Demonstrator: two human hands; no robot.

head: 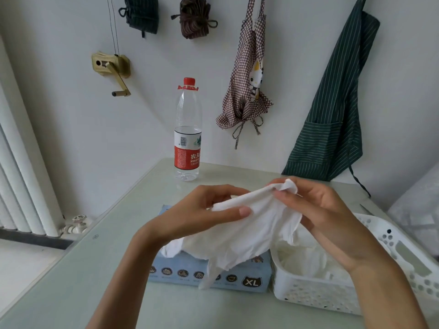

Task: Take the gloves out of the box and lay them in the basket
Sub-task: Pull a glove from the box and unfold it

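I see one thin white plastic glove (pixel 249 231) pinched by both the left hand (pixel 202 210) and the right hand (pixel 318 210), above one blue cardboard box (pixel 213 276) holding more gloves. One white perforated plastic basket (pixel 403 252) contains several gloves.

A clear plastic water bottle (pixel 187 131) with red cap and red label stands at the back of the pale glass-topped table (pixel 71 269). Right of the bottle, a brown checked apron (pixel 247 91) hangs on the wall; further right hangs a dark green striped apron (pixel 332 119). Left of the bottle sits a white ribbed radiator (pixel 21 176).
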